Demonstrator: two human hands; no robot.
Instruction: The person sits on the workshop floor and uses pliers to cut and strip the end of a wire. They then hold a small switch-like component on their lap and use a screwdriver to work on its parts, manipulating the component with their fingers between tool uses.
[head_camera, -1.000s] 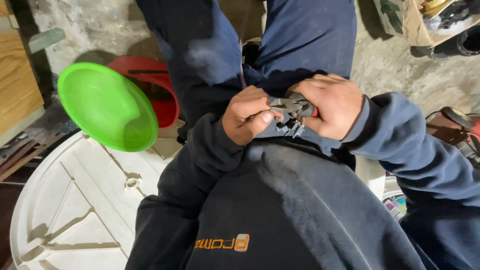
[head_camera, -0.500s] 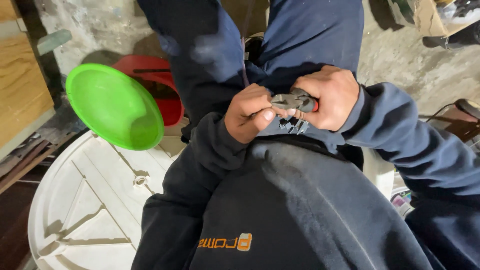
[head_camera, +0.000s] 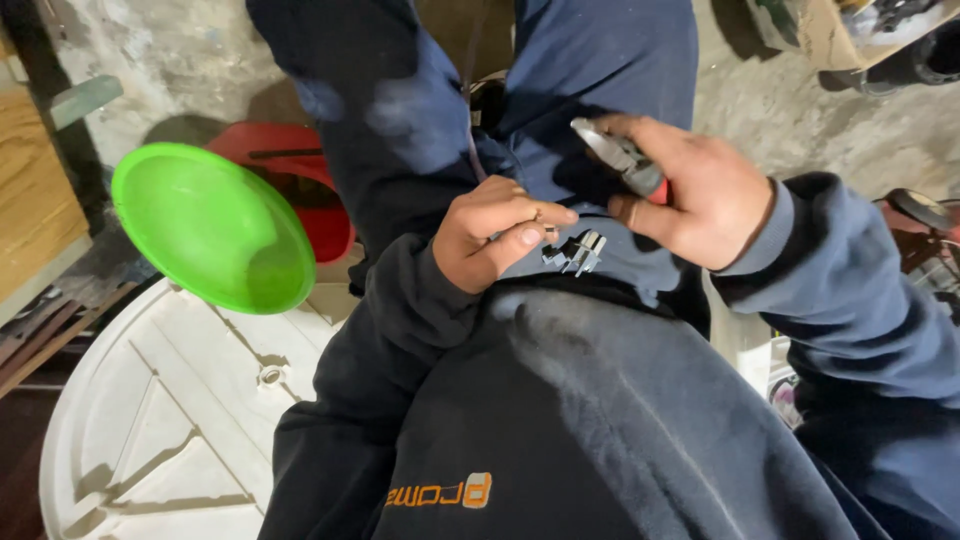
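Pliers raised clear of a small metal part held over the lap.

The left hand (head_camera: 495, 235) pinches the pronged metal part (head_camera: 575, 252) at frame centre, steadying it against the thighs so its prongs face out. The right hand (head_camera: 695, 190) clenches the red-handled pliers (head_camera: 625, 158) just above, apart from the part. A green dish (head_camera: 212, 228) leans over the white table (head_camera: 150, 440) at left.

A small metal part (head_camera: 575, 252) with several short silvery prongs lies on the dark blue trousers of the lap, its prongs pointing up and to the right, pinched at its left end. Just above and to the right of it are pliers (head_camera: 625, 158) with grey steel jaws pointing up-left and a red handle, tilted and mostly covered.
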